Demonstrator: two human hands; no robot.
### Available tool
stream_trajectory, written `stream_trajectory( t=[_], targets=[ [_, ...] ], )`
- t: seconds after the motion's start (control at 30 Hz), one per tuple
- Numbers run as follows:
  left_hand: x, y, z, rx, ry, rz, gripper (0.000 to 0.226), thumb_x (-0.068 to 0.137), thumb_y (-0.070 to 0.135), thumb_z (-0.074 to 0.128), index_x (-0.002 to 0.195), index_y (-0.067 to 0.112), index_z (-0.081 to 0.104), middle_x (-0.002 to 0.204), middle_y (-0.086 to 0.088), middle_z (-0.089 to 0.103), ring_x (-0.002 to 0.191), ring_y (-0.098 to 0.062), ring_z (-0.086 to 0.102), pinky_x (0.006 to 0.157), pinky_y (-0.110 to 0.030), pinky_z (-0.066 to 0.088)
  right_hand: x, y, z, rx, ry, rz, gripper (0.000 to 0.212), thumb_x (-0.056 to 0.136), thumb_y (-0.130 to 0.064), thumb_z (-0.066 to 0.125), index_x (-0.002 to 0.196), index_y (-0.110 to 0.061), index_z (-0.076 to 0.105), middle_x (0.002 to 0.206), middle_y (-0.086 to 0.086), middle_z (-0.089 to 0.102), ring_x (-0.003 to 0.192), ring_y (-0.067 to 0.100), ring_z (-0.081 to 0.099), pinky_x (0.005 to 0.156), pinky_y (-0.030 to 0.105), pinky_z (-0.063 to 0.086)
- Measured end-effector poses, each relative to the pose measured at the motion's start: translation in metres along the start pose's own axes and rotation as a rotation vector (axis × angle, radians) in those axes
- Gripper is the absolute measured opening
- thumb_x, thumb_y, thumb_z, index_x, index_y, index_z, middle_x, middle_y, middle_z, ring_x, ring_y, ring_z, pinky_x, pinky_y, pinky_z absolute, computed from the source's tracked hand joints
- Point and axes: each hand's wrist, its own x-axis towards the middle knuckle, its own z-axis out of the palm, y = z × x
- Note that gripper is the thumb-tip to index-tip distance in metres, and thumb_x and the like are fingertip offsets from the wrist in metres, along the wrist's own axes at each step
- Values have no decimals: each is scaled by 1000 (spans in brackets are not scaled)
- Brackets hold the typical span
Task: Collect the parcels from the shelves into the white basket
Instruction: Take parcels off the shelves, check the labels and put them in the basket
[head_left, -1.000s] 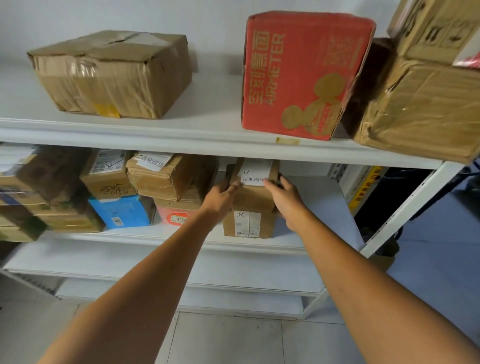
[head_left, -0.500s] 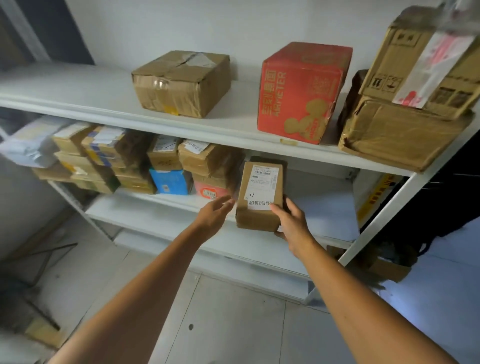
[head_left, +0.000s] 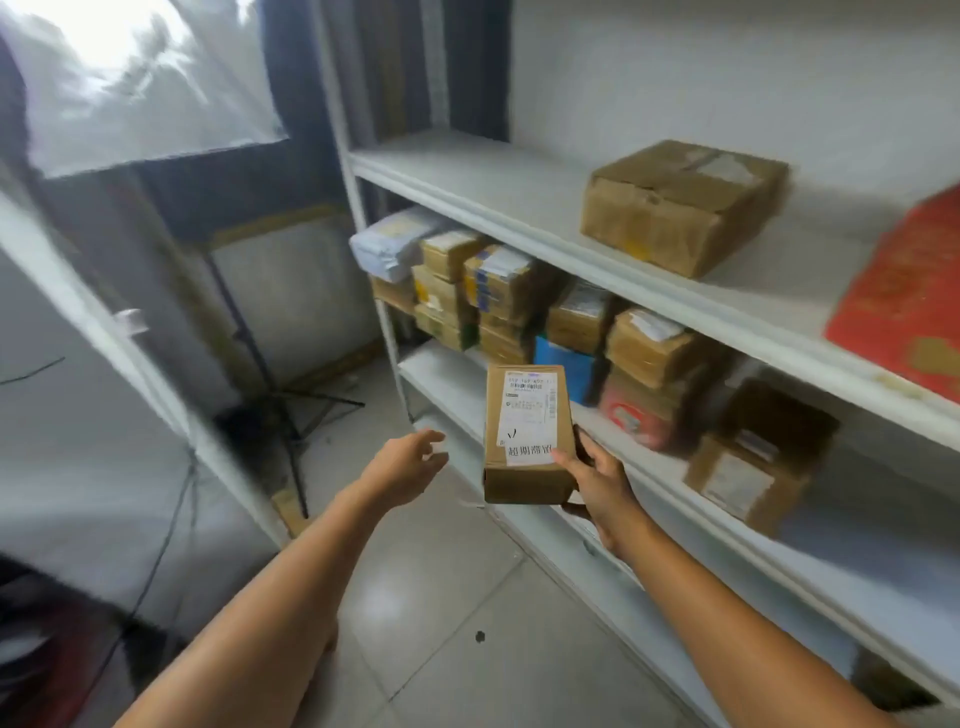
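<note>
My right hand (head_left: 602, 486) grips a small brown cardboard parcel (head_left: 524, 436) with a white shipping label, held upright in the air in front of the middle shelf (head_left: 447, 379). To its left my left hand (head_left: 408, 462) is empty, fingers spread, apart from the parcel. More parcels stay on the white shelves: a stack of several brown, blue and red ones (head_left: 519, 306) on the middle shelf and a lone brown box (head_left: 748, 467) further right. The white basket is not in view.
On the top shelf (head_left: 519, 208) sit a large taped brown box (head_left: 680, 205) and a red box (head_left: 904, 317) at the right edge. To the left stand a second white rack post (head_left: 130, 364), a black tripod (head_left: 280, 395) and cables on the tiled floor (head_left: 441, 597).
The parcel has come off the middle shelf and out into the air in my right hand. My left hand let go of it. The view has swung left, away from the shelves.
</note>
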Motion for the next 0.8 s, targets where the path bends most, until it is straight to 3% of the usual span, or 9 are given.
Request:
stream_trajectory(
  t=[0.17, 0.27, 0.37, 0.6, 0.7, 0.8],
  targets=[
    [-18, -80, -43, 43, 131, -200, 41, 94, 40, 51, 133, 27, 51, 124, -3, 63, 111, -20, 59, 92, -31, 46, 41, -23, 82, -84, -229, -12, 35, 92, -26, 63, 109, -55, 53, 102, -20, 69, 91, 5, 67, 63, 21, 55],
    [-46, -120, -69, 45, 179, -344, 41, 94, 38, 51, 133, 24, 52, 124, -4, 63, 115, -22, 56, 93, -32, 45, 57, -34, 128, -143, -391, -26, 42, 94, -28, 60, 126, -50, 47, 113, -16, 63, 100, 8, 61, 68, 25, 54],
    [-81, -146, -84, 27, 258, -486, 41, 95, 36, 50, 134, 23, 52, 127, -6, 61, 117, -25, 56, 93, -33, 43, 67, -37, 168, -179, -540, -21, 54, 93, -29, 61, 142, -41, 40, 116, -15, 61, 102, 10, 59, 63, 26, 52],
    [-206, -135, -62, -73, 529, -889, 42, 93, 39, 51, 133, 26, 52, 127, -3, 62, 115, -22, 57, 95, -34, 45, 45, -25, 234, -282, -996, 46, 55, 90, -24, 66, 138, -39, 46, 102, -25, 65, 88, 8, 63, 74, 34, 55],
    [-266, -122, -35, -119, 591, -1027, 41, 96, 37, 49, 135, 23, 50, 130, -4, 58, 114, -23, 56, 90, -31, 43, 13, -18, 252, -344, -1180, 35, 54, 88, -26, 68, 137, -40, 49, 105, -22, 68, 95, 9, 65, 74, 33, 57],
    [-325, -102, -7, -158, 636, -1178, 40, 97, 34, 46, 136, 26, 48, 125, -3, 61, 87, -17, 60, 75, -29, 49, -27, -2, 264, -417, -1317, 41, 56, 87, -30, 69, 137, -43, 47, 113, -17, 67, 105, 14, 61, 85, 41, 55]
  ],
)
